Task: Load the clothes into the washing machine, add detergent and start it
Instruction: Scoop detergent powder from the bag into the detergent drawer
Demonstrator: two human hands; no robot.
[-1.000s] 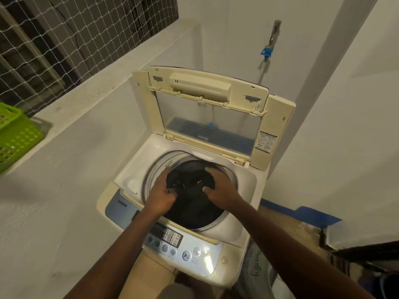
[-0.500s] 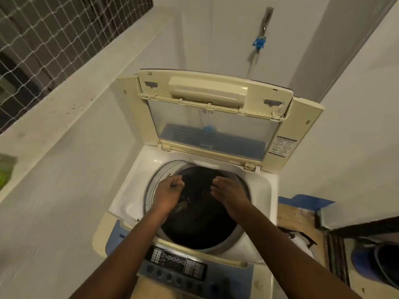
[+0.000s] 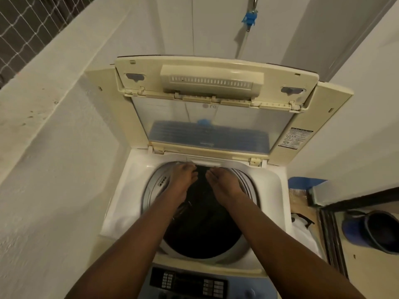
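A cream top-loading washing machine stands in front of me with its lid folded up against the wall. Dark clothes lie in the drum, inside the grey ring. My left hand and my right hand are both down in the far part of the drum, close together, fingers curled into the dark fabric. The control panel with its buttons sits at the near edge, between my forearms. No detergent shows in view.
A blue tap hangs on the wall above the lid. A white parapet with netting runs along the left. On the right floor lie a white bag and a dark blue bucket.
Both hands have moved from the middle of the drum to its far rim, with the dark fabric. My head has come closer and over the machine; the green basket has left the view.
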